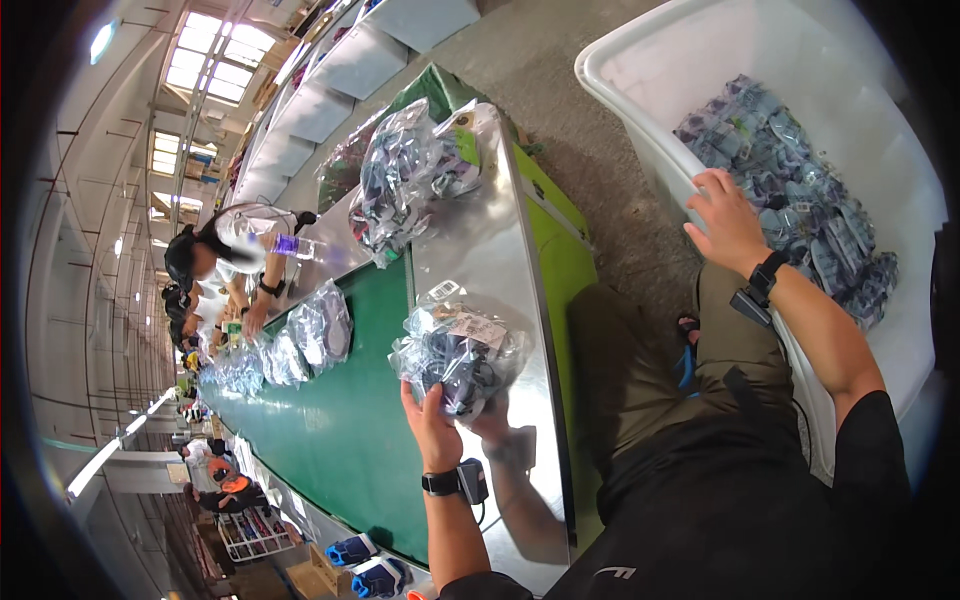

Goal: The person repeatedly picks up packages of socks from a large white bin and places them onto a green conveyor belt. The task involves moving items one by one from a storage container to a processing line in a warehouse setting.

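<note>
We hold a clear plastic bag of dark sandals (462, 358) with our left hand (432, 417), the fingers curled up against its underside and the thumb pressed to its near face; the bag rests on the steel ledge (500, 250) beside the green conveyor belt (330, 440), which lies at nine o'clock from it. Our right hand (728, 222) sits on the near rim of the white tub (640, 120) at two o'clock from the bag, its fingers spread loosely over the edge and holding nothing that we can see. Inside the tub, at three o'clock from that hand, lies a heap of bagged sandals (800, 200). At twelve o'clock from our bag, more filled bags (405, 180) are piled on the ledge. Farther along the belt, at ten o'clock, several flat bags (305, 340) lie in a row, and other workers (215, 262) stand across from us.
</note>
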The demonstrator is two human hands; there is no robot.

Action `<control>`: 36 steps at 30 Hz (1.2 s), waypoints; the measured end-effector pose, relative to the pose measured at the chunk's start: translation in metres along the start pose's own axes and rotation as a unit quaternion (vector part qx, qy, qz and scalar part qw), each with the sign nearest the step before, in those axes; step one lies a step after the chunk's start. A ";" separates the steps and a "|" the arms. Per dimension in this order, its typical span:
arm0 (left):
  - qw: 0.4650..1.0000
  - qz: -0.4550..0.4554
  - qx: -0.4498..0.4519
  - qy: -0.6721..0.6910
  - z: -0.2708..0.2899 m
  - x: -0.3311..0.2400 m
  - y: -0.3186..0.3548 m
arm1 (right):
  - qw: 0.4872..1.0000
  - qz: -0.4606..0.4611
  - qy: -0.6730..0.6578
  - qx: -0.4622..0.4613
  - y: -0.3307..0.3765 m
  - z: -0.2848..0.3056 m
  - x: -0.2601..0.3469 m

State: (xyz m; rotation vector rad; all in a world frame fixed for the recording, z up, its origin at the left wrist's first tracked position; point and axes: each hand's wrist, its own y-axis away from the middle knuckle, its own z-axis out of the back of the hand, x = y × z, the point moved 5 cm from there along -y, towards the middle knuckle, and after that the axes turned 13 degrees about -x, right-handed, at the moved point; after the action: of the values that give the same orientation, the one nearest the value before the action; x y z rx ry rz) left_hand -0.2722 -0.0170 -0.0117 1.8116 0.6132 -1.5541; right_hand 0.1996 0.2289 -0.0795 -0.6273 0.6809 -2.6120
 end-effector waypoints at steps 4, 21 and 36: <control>0.981 0.170 0.037 0.083 -0.007 0.024 -0.004 | 0.997 -0.020 -0.079 -0.013 -0.001 0.005 -0.008; 0.830 0.124 0.539 -0.068 -0.237 0.039 0.164 | 0.694 -0.223 -0.507 0.460 0.068 0.099 0.033; 0.973 -0.087 0.137 -0.165 -0.166 0.036 0.042 | 0.712 -0.448 -0.533 -0.091 0.004 0.175 -0.185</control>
State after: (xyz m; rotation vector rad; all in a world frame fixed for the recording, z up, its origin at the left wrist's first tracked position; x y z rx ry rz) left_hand -0.1246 0.0750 -0.0276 1.6680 0.4234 -2.0903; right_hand 0.4421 0.2448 -0.0046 -2.7590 0.2070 -2.1359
